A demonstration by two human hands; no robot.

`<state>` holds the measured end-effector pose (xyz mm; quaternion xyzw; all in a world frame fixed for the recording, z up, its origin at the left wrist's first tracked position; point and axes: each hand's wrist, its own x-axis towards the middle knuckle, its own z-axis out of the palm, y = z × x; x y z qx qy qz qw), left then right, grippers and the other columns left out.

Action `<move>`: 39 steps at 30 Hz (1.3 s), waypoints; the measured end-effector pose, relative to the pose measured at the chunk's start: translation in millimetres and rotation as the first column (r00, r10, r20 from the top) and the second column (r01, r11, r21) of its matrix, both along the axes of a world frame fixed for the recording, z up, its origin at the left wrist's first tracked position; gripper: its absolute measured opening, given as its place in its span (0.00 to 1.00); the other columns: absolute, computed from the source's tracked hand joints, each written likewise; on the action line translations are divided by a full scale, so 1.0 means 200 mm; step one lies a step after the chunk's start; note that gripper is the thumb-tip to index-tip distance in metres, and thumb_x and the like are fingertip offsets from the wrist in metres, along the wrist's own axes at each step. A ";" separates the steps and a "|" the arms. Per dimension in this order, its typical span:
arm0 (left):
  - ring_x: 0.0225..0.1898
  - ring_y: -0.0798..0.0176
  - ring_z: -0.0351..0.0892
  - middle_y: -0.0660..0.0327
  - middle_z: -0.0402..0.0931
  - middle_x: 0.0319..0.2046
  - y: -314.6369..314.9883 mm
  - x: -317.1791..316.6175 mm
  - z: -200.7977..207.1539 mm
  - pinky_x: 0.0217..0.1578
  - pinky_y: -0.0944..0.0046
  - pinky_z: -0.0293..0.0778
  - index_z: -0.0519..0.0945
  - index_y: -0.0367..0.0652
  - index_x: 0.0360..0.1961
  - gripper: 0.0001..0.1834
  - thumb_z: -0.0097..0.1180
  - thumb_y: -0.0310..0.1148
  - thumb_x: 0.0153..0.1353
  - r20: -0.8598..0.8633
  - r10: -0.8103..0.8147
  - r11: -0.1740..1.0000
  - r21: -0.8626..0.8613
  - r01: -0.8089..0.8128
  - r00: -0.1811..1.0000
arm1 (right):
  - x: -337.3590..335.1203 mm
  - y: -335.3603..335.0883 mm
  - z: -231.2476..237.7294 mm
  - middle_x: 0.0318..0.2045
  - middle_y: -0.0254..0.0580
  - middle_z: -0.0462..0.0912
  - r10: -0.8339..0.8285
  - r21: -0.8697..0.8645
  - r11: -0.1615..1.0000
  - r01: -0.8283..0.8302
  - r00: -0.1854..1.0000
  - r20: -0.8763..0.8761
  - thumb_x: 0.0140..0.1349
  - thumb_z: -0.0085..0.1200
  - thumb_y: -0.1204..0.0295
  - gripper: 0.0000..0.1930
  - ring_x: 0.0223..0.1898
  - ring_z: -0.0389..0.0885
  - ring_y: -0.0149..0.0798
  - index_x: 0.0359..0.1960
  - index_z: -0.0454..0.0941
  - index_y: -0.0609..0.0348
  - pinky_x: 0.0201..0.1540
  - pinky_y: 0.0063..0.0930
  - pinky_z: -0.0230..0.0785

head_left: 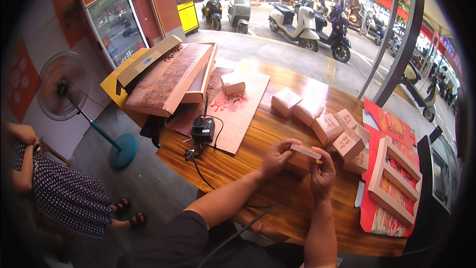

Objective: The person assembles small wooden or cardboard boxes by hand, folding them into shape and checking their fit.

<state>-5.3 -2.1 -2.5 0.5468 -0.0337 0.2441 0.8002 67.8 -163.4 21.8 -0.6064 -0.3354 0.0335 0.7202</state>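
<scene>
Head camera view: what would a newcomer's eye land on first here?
Probably the left hand and right hand, low and just right of centre, holding a small pale carton between them. Next, the cluster of small printed boxes just beyond, on the glossy wooden table. After that, perhaps the standing fan at the far left and the parked scooters in the bright street at the top.

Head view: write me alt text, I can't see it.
Left hand and right hand together hold a small pale carton over a wooden table. Small printed boxes cluster beyond the hands; a cardboard frame lies at the right, a black adapter at the left.
</scene>
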 end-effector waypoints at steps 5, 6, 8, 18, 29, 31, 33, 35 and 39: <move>0.53 0.67 0.75 0.60 0.78 0.50 -0.01 0.00 0.01 0.57 0.67 0.70 0.78 0.38 0.50 0.11 0.53 0.30 0.69 0.053 0.032 0.999 0.042 -0.035 0.998 | 0.03 -0.02 -0.01 0.51 0.41 0.78 0.067 -0.005 0.998 -0.067 0.989 0.128 0.67 0.57 0.76 0.10 0.50 0.75 0.29 0.48 0.77 0.60 0.51 0.21 0.68; 0.53 0.67 0.76 0.60 0.78 0.50 -0.01 0.00 0.02 0.57 0.66 0.70 0.79 0.38 0.49 0.11 0.53 0.30 0.69 0.067 0.032 0.997 0.066 -0.036 0.997 | 0.03 -0.03 -0.02 0.51 0.42 0.77 0.083 -0.010 0.997 -0.082 0.985 0.150 0.66 0.58 0.75 0.10 0.52 0.74 0.31 0.48 0.77 0.60 0.53 0.22 0.68; 0.53 0.66 0.76 0.59 0.78 0.50 0.01 0.00 0.01 0.57 0.66 0.71 0.80 0.38 0.48 0.10 0.54 0.30 0.69 0.084 0.023 0.996 0.084 -0.030 0.996 | 0.04 -0.01 -0.03 0.51 0.42 0.78 0.095 0.008 0.995 -0.096 0.990 0.106 0.62 0.59 0.77 0.11 0.47 0.76 0.29 0.46 0.78 0.58 0.42 0.19 0.68; 0.55 0.66 0.75 0.60 0.76 0.53 0.04 0.04 -0.09 0.57 0.63 0.72 0.75 0.40 0.55 0.21 0.62 0.37 0.65 0.067 -0.175 0.984 -0.013 0.176 0.982 | 0.10 -0.05 -0.06 0.55 0.43 0.74 0.274 -0.035 0.961 -0.273 0.944 0.181 0.57 0.63 0.72 0.21 0.53 0.75 0.36 0.52 0.73 0.59 0.51 0.28 0.71; 0.60 0.62 0.68 0.60 0.68 0.60 0.16 -0.01 0.03 0.62 0.62 0.61 0.61 0.40 0.69 0.33 0.55 0.41 0.67 0.084 0.394 0.919 -0.071 -0.389 0.915 | 0.15 -0.04 -0.13 0.50 0.36 0.75 0.224 -0.054 0.974 -0.222 0.974 0.041 0.57 0.60 0.79 0.22 0.52 0.74 0.33 0.54 0.72 0.59 0.59 0.27 0.65; 0.62 0.61 0.67 0.59 0.68 0.60 0.11 -0.01 0.01 0.63 0.61 0.60 0.63 0.40 0.67 0.32 0.56 0.41 0.67 0.110 0.222 0.963 0.133 -0.236 0.969 | 0.11 -0.03 -0.09 0.49 0.36 0.76 0.231 -0.034 0.973 -0.230 0.972 0.045 0.56 0.62 0.78 0.21 0.51 0.75 0.32 0.52 0.73 0.59 0.56 0.26 0.67; 0.64 0.59 0.65 0.54 0.70 0.59 0.03 -0.03 0.05 0.64 0.58 0.61 0.71 0.40 0.62 0.29 0.61 0.43 0.63 0.104 0.081 0.939 0.325 -0.111 0.991 | 0.09 -0.04 -0.06 0.49 0.37 0.76 0.228 -0.060 0.973 -0.224 0.971 0.065 0.56 0.64 0.78 0.20 0.50 0.75 0.31 0.51 0.73 0.59 0.54 0.25 0.68; 0.63 0.59 0.66 0.53 0.71 0.58 0.01 0.00 0.02 0.63 0.58 0.63 0.74 0.39 0.58 0.26 0.63 0.40 0.62 0.159 0.069 0.858 0.494 -0.140 0.985 | 0.10 -0.04 -0.07 0.48 0.39 0.77 0.193 -0.059 0.980 -0.191 0.980 0.038 0.55 0.67 0.74 0.21 0.49 0.76 0.32 0.50 0.74 0.60 0.52 0.26 0.70; 0.61 0.58 0.69 0.53 0.72 0.55 0.01 -0.01 0.01 0.62 0.59 0.64 0.75 0.37 0.55 0.23 0.64 0.34 0.62 0.098 0.063 0.907 0.410 -0.098 0.993 | 0.10 -0.05 -0.03 0.47 0.39 0.78 0.164 -0.111 0.982 -0.152 0.981 0.106 0.54 0.70 0.70 0.23 0.48 0.77 0.33 0.50 0.74 0.61 0.51 0.26 0.71</move>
